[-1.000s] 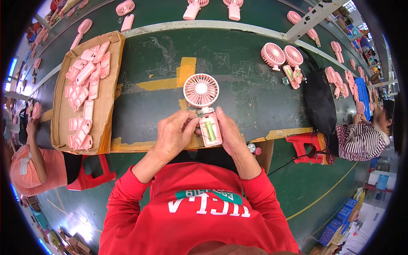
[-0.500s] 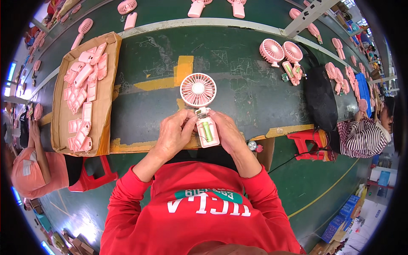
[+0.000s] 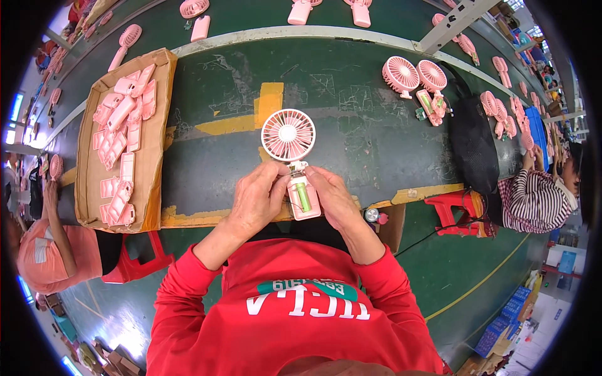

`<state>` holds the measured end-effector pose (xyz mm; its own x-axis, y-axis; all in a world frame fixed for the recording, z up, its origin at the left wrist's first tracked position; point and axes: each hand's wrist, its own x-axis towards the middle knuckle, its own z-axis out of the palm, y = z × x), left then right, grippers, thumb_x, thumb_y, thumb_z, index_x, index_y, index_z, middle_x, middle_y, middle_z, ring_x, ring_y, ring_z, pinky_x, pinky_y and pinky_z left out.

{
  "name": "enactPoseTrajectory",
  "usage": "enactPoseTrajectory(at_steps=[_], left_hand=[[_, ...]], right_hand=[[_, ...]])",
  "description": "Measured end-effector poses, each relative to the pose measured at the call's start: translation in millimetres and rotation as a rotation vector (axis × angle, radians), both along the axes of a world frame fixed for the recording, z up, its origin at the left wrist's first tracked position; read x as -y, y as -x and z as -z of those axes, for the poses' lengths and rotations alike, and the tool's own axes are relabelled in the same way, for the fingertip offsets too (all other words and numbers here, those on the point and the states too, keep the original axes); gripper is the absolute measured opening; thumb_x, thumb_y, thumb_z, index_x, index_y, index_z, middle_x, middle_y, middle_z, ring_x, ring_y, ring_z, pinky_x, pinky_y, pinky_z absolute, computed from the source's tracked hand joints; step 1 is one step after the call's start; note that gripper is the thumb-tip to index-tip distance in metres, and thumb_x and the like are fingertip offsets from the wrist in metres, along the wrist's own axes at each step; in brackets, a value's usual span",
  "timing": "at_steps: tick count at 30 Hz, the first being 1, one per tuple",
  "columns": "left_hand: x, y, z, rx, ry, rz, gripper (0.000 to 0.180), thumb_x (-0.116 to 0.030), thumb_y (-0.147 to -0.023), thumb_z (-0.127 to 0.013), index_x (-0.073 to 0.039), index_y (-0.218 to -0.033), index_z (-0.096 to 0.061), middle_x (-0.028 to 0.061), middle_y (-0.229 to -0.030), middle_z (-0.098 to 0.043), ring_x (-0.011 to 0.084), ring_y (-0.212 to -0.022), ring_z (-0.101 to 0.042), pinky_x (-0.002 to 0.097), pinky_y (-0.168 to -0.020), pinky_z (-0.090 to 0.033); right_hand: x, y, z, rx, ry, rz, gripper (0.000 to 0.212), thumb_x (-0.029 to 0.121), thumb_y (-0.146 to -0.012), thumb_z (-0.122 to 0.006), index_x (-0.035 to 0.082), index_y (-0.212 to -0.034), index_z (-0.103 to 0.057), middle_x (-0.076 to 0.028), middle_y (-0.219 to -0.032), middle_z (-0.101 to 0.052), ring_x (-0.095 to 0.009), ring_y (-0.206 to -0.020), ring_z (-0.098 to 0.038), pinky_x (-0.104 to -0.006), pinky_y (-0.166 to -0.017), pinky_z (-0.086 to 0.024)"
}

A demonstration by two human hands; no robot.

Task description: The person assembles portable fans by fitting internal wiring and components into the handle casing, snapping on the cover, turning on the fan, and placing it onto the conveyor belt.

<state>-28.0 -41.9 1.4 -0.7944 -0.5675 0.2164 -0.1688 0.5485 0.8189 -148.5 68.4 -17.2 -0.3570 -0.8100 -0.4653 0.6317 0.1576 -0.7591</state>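
Observation:
A pink handheld fan [image 3: 288,133] lies at the near edge of the bench, its round grille pointing away from me. Its handle is open, and a green battery cell [image 3: 303,197] shows inside. Fingertips of my left hand [image 3: 254,197] are pinched at the neck, beside a small exposed part and a thin dark wire. My right hand [image 3: 335,198] grips the handle's right side, with the thumb near the neck. What exactly sits between the left fingertips is too small to tell.
On the left stands a cardboard tray [image 3: 164,125] of pink handle shells [image 3: 119,119]. Two more fans [image 3: 401,75] lie at the back right, near a black bag [image 3: 471,138]. Beyond a pale rail [image 3: 301,32], fans lie on a green belt. Co-workers sit on both sides.
The fan has shifted slightly left and its handle has turned a little, with both hands still on it. Fans beyond the rail have moved to the right.

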Motion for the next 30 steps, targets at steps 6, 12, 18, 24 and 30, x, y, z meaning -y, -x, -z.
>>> enactPoseTrajectory(at_steps=[6,12,18,24,30], left_hand=[[1,0,-2,-0.019,0.265,0.114,0.025,0.006,-0.075,-0.059,0.000,-0.099,-0.062,0.0139,-0.088,-0.061,0.0317,-0.075,-0.063,0.0361,-0.062,-0.052],[-2,1,0,0.002,0.382,0.139,0.033,0.001,-0.068,-0.063,-0.002,-0.100,-0.061,0.0099,-0.088,-0.058,0.0290,-0.078,-0.061,0.0377,-0.062,-0.052],[-1,2,-4,0.068,0.393,0.194,0.039,-0.002,-0.064,-0.066,0.000,-0.102,-0.059,0.0098,-0.093,-0.056,0.0284,-0.083,-0.059,0.0381,-0.064,-0.052],[1,6,-15,0.088,0.319,0.242,0.029,0.000,-0.066,-0.063,0.001,-0.095,-0.061,0.0114,-0.088,-0.057,0.0309,-0.077,-0.060,0.0397,-0.063,-0.051],[6,5,-11,0.077,0.272,0.298,0.028,0.001,-0.065,-0.064,0.001,-0.093,-0.061,0.0112,-0.084,-0.055,0.0316,-0.074,-0.059,0.0402,-0.061,-0.050]], right_hand=[[-3,3,2,-0.002,0.002,-0.047,0.032,0.023,-0.097,-0.042,-0.003,-0.113,-0.052,-0.006,-0.096,-0.062,-0.010,-0.082,-0.060,-0.0233,-0.072,-0.050],[-9,8,0,-0.101,0.156,-0.221,0.033,0.013,-0.095,-0.048,-0.002,-0.125,-0.046,-0.006,-0.110,-0.058,-0.009,-0.097,-0.056,-0.0245,-0.082,-0.048],[-9,5,2,-0.140,0.105,-0.207,0.034,0.008,-0.093,-0.051,-0.003,-0.125,-0.046,-0.005,-0.111,-0.057,-0.009,-0.098,-0.055,-0.0243,-0.085,-0.046],[-10,3,5,-0.209,0.074,-0.192,0.034,0.005,-0.092,-0.052,-0.003,-0.124,-0.046,-0.004,-0.108,-0.058,-0.009,-0.097,-0.054,-0.0234,-0.085,-0.045],[-8,0,1,-0.199,0.082,-0.159,0.032,0.005,-0.091,-0.052,-0.003,-0.122,-0.048,-0.004,-0.106,-0.059,-0.008,-0.096,-0.054,-0.0231,-0.084,-0.044]])
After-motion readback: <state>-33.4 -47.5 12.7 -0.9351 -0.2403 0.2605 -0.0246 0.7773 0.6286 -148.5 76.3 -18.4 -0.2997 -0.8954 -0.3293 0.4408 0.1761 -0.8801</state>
